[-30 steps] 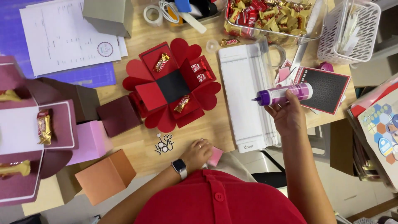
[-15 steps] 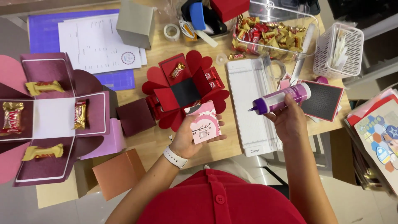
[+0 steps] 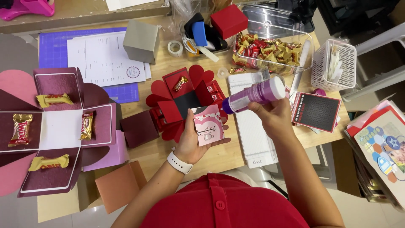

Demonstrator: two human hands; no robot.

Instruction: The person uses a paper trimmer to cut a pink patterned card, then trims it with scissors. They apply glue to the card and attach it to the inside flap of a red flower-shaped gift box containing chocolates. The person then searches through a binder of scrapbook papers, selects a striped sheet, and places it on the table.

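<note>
Crowding the wooden worktop (image 3: pixel 236 154) are boxes and papers, leaving bare wood only along the near edge by the white paper trimmer (image 3: pixel 249 122). Sitting at the far right are a clear tub (image 3: pixel 274 46) holding wrapped candies and a white mesh basket (image 3: pixel 333 65). The left hand (image 3: pixel 192 141) is gripping a pink card (image 3: pixel 207 130) just near of the red folded-open box (image 3: pixel 183 101); the right hand (image 3: pixel 274 116) is clasping a purple glue stick (image 3: pixel 253 95), its tip pointing at the card.
</note>
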